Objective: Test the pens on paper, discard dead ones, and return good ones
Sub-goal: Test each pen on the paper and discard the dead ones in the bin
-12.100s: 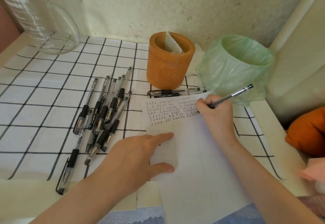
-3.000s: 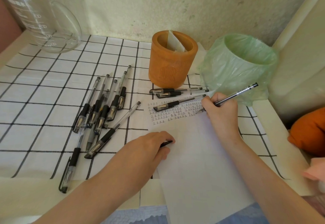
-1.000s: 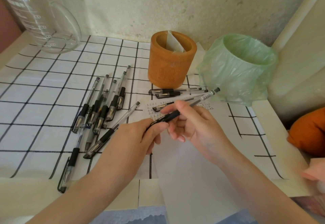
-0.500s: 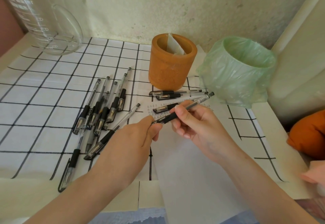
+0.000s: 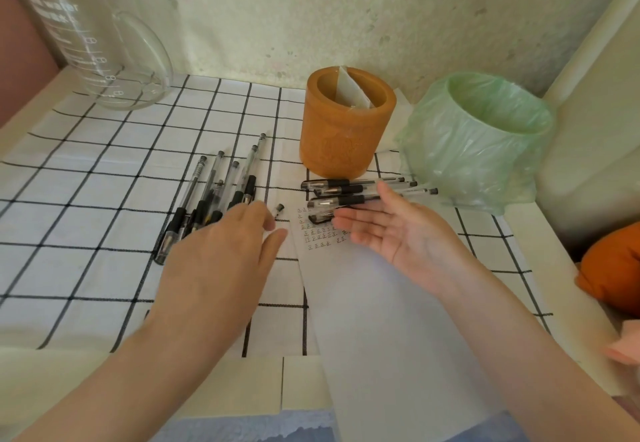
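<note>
- Four pens (image 5: pixel 360 189) are laid side by side just in front of the orange holder (image 5: pixel 346 129), partly across the top edge of the paper (image 5: pixel 388 320). They are judged to be tested ones awaiting sorting, as no pen is seen inside the holder.
- Several more pens (image 5: pixel 211 199) are bunched on the checked cloth (image 5: pixel 86 199) left of the sheet and are taken to be untested.
- The step in hand is judged to be the fetching of a fresh pen from that bunch, between one test and the next.
- The left hand (image 5: pixel 221 261) is held palm down over the near end of the bunch, fingers loosely extended and thumb set apart. Nothing is seen gripped, and contact with a pen is hidden beneath the hand, so it cannot be told.
- The right hand (image 5: pixel 394 233) is turned palm up above the written rows at the top of the sheet, fingers straight, slightly spread and empty. One fingertip overlaps the four pens in view, but touch cannot be confirmed.
- For the next move, one pen must be singled out of the overlapping bunch, pinched, and brought to blank paper below the rows.
- A bag-lined bin (image 5: pixel 485 136) is stood just right of the holder, ready for dead pens.
</note>
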A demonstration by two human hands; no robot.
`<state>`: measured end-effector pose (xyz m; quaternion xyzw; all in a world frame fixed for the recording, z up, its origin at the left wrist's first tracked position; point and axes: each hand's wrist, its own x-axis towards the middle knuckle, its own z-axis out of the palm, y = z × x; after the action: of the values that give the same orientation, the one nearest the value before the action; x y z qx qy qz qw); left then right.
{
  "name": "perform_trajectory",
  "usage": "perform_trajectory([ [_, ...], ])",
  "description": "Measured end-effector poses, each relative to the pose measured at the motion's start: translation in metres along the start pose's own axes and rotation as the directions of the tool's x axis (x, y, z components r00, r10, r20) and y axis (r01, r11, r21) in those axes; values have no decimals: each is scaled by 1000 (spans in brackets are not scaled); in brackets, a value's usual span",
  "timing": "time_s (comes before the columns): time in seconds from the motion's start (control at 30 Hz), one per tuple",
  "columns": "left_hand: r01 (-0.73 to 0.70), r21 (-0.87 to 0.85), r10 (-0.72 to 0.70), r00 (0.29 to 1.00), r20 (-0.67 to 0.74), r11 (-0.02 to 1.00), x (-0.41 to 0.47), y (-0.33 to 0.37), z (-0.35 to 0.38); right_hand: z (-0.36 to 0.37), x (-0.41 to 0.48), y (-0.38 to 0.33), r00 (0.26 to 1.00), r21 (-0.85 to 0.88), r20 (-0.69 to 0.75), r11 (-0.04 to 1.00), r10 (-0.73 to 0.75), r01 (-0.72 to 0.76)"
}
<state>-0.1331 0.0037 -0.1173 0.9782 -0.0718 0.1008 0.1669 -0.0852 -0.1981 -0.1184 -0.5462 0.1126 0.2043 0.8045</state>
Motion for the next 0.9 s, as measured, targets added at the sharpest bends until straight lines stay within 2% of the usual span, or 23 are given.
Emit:
perform_trajectory([
  [0.13,2,146,-9,999,48,989,-5,-11,12,-2,2,-6,998,-69,58,998,9,-5],
  [0.3,32,265,-68,990,127,964,-7,-15,23,-7,7,-6,992,-295,-59,951,-111,89],
  [0.37,38,245,-76,986,146,969,-5,-13,24,-8,8,-5,986,-338,-78,934,-149,114],
  [0.47,63,241,-87,992,90,968,-2,-10,18,-6,7,-3,981,-370,-81,919,-178,137],
  [0.6,-108,18,109,986,-124,994,-1,-2,10,3,-1,-2,995,-379,24,920,-93,95],
  [0.7,-172,-226,152,983,-106,959,-1,10,8,14,-7,2,982,-403,172,905,-73,138],
  [0.8,-135,-420,133,991,-35,898,-2,16,13,19,-10,8,966,-396,211,890,-152,227],
  [0.9,22,-533,-8,1000,29,846,-3,21,11,17,-10,5,956,-310,148,906,-255,290],
])
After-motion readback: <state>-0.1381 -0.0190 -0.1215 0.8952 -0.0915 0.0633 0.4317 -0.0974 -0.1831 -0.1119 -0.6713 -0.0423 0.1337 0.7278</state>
